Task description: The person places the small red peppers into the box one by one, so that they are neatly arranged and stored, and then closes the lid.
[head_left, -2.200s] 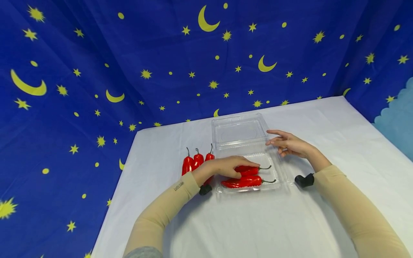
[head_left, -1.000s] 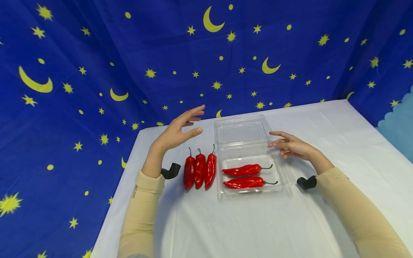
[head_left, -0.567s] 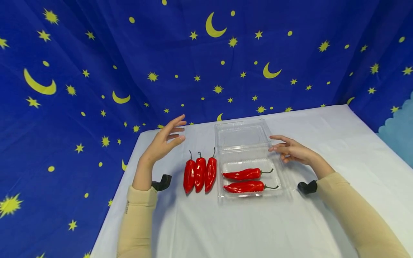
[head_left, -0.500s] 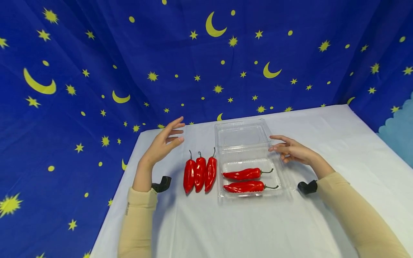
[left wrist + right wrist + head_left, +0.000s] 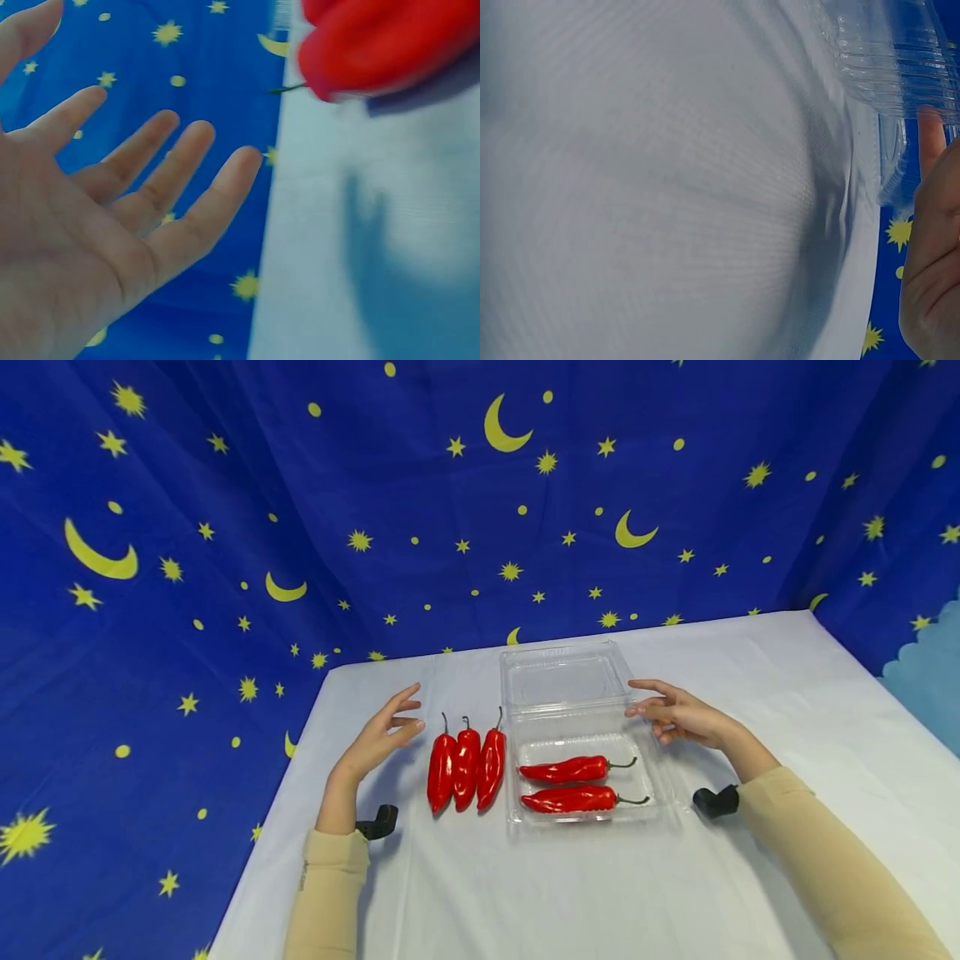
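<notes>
My left hand [image 5: 378,735] hovers over the table just left of three red peppers [image 5: 467,768], its fingers spread with nothing in them. The left wrist view shows the same hand [image 5: 112,217] with its palm bare and part of a red pepper [image 5: 390,45] apart from it. Two more red peppers, an upper one [image 5: 566,770] and a lower one [image 5: 570,799], lie sideways in the base of an opened clear plastic clamshell container [image 5: 517,814]. At the right edge of its lid [image 5: 566,677] are the fingertips of my right hand [image 5: 686,714], loosely bent and holding nothing; contact is unclear.
White cloth covers the table [image 5: 600,893]. Behind it and to the left hangs a blue curtain [image 5: 420,460] with yellow stars and moons. Dark wrist cameras sit beside the left wrist [image 5: 345,802] and right wrist [image 5: 742,760].
The left hand has left the upper pepper in the container, swung left past the three peppers, and sunk lower beside them. My right hand has stayed at the lid's edge.
</notes>
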The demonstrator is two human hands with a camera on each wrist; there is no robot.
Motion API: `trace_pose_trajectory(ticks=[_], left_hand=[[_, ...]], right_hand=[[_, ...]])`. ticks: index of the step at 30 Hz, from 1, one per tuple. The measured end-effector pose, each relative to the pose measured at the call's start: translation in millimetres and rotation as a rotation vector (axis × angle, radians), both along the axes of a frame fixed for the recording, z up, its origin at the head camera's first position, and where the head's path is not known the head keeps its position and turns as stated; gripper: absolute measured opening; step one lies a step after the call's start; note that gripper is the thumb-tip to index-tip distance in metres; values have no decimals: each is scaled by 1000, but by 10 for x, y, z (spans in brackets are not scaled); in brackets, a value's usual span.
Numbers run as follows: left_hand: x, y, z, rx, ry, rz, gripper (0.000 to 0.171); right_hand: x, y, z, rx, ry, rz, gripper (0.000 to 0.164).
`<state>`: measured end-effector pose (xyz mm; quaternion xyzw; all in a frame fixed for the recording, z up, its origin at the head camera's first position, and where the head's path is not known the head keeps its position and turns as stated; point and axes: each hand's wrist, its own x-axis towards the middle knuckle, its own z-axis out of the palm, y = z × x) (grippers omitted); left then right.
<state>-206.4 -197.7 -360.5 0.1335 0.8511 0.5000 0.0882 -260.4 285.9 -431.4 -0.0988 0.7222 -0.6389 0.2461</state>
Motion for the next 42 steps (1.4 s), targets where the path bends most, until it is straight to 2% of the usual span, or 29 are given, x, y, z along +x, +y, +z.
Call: trace_pose_trajectory(ticks=[3, 6, 10, 16, 22, 31, 37, 42], left_hand=[[-69, -27, -242, -1, -80, 7, 68], [-138, -40, -474, -19, -129, 16, 69], [-164, -6, -617, -77, -127, 3, 71], [-167, 64, -702, -176, -88, -26, 73], [-151, 104, -773, -211, -86, 8, 75], [-73, 90, -827, -199, -102, 53, 84], [-69, 115, -823, -202, -80, 53, 74], [-68, 114, -824, -181, -104, 60, 71]], right_hand=[[15, 1, 11, 6, 1, 5, 68], [20, 5, 21, 6, 4, 4, 68], [8, 2, 16, -5, 10, 1, 66], [9, -5, -2, -9, 4, 3, 65], [8, 1, -2, -6, 8, -3, 66], [11, -7, -10, -9, 0, -1, 66], [7, -11, 9, -13, -5, -7, 64], [11, -11, 3, -9, 1, -11, 63]])
